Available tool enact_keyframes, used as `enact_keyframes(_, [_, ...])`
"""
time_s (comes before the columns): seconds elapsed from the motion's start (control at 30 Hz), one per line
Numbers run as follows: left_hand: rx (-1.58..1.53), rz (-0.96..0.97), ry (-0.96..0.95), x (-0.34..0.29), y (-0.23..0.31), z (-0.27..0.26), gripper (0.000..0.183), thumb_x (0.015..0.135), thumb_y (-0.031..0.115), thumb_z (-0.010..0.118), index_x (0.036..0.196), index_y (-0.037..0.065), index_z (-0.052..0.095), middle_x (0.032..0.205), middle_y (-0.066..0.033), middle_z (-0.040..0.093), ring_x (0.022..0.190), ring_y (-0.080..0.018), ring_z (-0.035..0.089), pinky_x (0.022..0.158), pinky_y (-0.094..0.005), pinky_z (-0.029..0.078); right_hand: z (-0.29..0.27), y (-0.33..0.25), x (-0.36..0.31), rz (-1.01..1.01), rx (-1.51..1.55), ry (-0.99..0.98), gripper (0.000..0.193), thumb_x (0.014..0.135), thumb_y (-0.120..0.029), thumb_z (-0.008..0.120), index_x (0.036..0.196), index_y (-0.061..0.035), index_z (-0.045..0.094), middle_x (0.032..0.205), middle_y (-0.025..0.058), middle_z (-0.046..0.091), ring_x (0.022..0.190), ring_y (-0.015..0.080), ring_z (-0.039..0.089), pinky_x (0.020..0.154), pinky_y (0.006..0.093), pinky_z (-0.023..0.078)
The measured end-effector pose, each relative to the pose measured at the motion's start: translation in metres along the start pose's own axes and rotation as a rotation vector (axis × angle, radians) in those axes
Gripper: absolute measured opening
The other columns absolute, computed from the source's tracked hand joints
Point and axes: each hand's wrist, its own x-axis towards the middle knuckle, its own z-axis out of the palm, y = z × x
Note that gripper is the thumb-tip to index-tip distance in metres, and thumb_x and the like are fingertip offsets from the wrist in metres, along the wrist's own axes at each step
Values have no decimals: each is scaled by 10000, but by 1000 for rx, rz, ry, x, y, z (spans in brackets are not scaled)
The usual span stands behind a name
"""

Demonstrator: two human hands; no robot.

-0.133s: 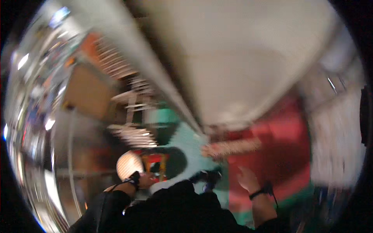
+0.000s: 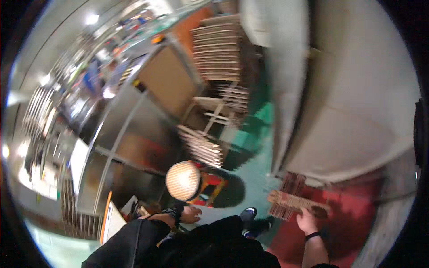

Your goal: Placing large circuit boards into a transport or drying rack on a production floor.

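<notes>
My right hand (image 2: 306, 221), with a dark band at the wrist, reaches down with its fingers stretched toward the near edge of a tan, slatted strip (image 2: 292, 201). The fingertips overlap the strip's edge in the picture; whether they touch it I cannot tell. The strip lies across a brown rack-like piece (image 2: 292, 182) over the red floor. My left hand (image 2: 191, 214), its wrist wearing a dark band, hangs with loosely bent fingers and holds nothing. Just beyond it is a round, pale, ribbed disc (image 2: 182, 180), brightly lit, next to a red and yellow frame (image 2: 212, 187).
A large pale machine-like body (image 2: 353, 98) rises at the right above the red floor (image 2: 308, 241). Stacked slatted racks (image 2: 216, 51) stand ahead, with further slats (image 2: 203, 147) lower down. A metal cabinet (image 2: 138, 129) with a brown panel is on the left. Green floor (image 2: 254, 178) runs between.
The view has swung left, so the machine and racks sit further right, and it is sharper. My right hand has come closer to the slatted strip.
</notes>
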Motion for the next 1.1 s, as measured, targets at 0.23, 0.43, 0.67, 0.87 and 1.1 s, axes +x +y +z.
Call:
enact_keyframes(0.23, [-639, 54, -64, 52, 180, 203, 448, 919, 421, 539, 1234, 108, 602, 1184, -170, 652, 1103, -356, 620, 937, -464, 501, -134, 145, 55, -81, -818, -37, 542, 772, -146, 673, 1294, -76, 547, 1140, 250, 612, 1049, 446, 593, 957, 517, 482])
enact_keyframes(0.43, [-595, 251, 245, 27, 196, 352, 396, 925, 390, 585, 1153, 70, 629, 1071, -176, 691, 1017, -356, 655, 880, -424, 528, -104, 147, 77, -7, -793, -687, 579, 736, -238, 668, 1274, -38, 593, 1165, 268, 649, 1133, 399, 615, 1002, 431, 479])
enact_keyframes(0.67, [-1284, -277, 115, -77, 352, 401, 474, 941, 462, 575, 1206, 71, 616, 1072, -198, 685, 1015, -330, 664, 869, -427, 518, -93, 151, 76, -181, -836, -532, 346, 819, -253, 597, 1056, -2, 630, 996, 286, 670, 975, 458, 637, 897, 516, 505])
enact_keyframes(0.87, [-1338, -300, 101, -92, 414, 392, 459, 953, 422, 563, 1258, 81, 609, 1211, -163, 662, 1083, -334, 650, 940, -415, 503, -84, 227, 101, -95, -736, -661, 325, 829, -272, 613, 974, 15, 660, 896, 275, 679, 916, 433, 660, 830, 472, 511])
enact_keyframes(1.1, [-1485, -426, 159, -119, 419, 383, 441, 947, 380, 582, 1263, 74, 614, 1193, -158, 669, 1115, -313, 638, 940, -398, 504, -80, 199, 97, 12, -785, -664, 391, 792, -278, 687, 1023, 37, 695, 921, 224, 717, 905, 391, 684, 830, 434, 515])
